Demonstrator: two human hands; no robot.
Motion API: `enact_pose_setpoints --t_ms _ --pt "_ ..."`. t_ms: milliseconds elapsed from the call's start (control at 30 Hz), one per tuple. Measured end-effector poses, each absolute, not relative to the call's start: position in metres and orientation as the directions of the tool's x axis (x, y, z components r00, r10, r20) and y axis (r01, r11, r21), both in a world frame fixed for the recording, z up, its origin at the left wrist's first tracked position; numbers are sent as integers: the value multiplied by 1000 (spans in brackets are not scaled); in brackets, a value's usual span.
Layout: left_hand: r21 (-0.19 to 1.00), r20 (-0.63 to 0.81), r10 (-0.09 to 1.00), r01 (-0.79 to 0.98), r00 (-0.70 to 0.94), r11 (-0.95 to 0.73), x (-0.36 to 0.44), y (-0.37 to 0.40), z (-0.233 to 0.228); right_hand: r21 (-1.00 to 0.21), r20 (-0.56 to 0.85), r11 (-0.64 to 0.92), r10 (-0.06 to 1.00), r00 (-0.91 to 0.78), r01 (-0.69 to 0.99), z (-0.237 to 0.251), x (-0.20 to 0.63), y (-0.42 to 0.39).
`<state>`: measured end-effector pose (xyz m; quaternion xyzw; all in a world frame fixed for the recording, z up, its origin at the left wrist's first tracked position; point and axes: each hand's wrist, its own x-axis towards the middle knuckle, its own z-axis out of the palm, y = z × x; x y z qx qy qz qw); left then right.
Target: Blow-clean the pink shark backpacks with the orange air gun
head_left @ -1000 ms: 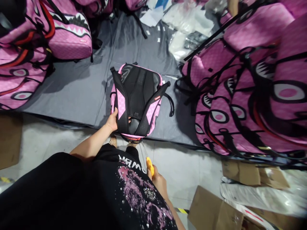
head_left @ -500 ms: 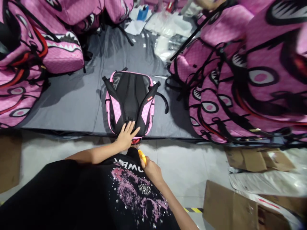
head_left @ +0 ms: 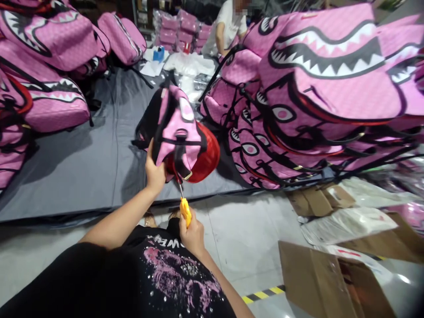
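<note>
A pink backpack (head_left: 168, 145) with black straps is tipped up on its side on the grey-covered table (head_left: 99, 172). Its red-lined front flap (head_left: 207, 154) hangs open to the right. My left hand (head_left: 155, 174) grips the bag's near left edge, with the thumb side up and some fingers hidden behind the fabric. In my right hand (head_left: 192, 232), closed in a fist, is a yellow-handled tool (head_left: 185, 212) with a thin metal shaft. The shaft's tip reaches the underside of the bag, near a black strap with a gold-coloured buckle; whether it touches is unclear.
Pink backpacks (head_left: 331, 84) are piled high on the right, and more (head_left: 56, 104) stand on the left. Clear plastic bags (head_left: 188, 66) and white papers lie farther back. Across the table is a person in a white top (head_left: 228, 22). Cardboard boxes (head_left: 311, 278) sit on the floor.
The backpack went from lying flat, straps up, to tipped on its side with the red lining showing. My left hand moved from resting flat on it to gripping its edge. The view swung upward.
</note>
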<state>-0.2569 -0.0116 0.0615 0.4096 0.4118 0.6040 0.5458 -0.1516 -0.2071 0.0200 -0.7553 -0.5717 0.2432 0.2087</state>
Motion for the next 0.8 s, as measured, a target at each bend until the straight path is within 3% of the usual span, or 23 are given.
enact_pose_setpoints --t_ms 33,100,267,367,433,500,567,667,733,800 --pt "961 88 988 -251 -130 -119 -259 -17 53 -616 -107 -212 977 186 759 18 -149 -210" --pt "987 32 993 -153 -114 -50 -266 -35 25 -620 -139 -180 983 120 764 9 -141 -217" --pt "976 -177 955 164 236 141 -302 -102 -27 -459 -405 -342 902 149 820 -9 -114 -225" --pt "950 -163 923 307 349 52 -333 -121 -15 -370 -511 -405 841 181 836 -16 -101 -232" --pt "875 -62 915 463 398 -142 -350 -109 -5 -364 -531 -418 827 184 832 -21 -96 -240" --pt "692 16 876 627 481 -357 -358 -80 -2 -425 -506 -409 847 163 808 -26 -96 -249" --pt "548 -5 834 699 552 -459 -355 -46 -3 -528 -436 -388 887 151 756 -28 -100 -254" --pt "635 -18 883 688 469 -352 -342 -4 10 -676 -351 -380 920 178 631 -21 -111 -251" --pt "720 106 939 626 326 -299 -335 15 38 -759 -318 -363 931 180 541 -8 -120 -244" --pt "753 275 932 550 235 -361 -330 30 76 -817 -270 -318 948 169 481 8 -127 -233"
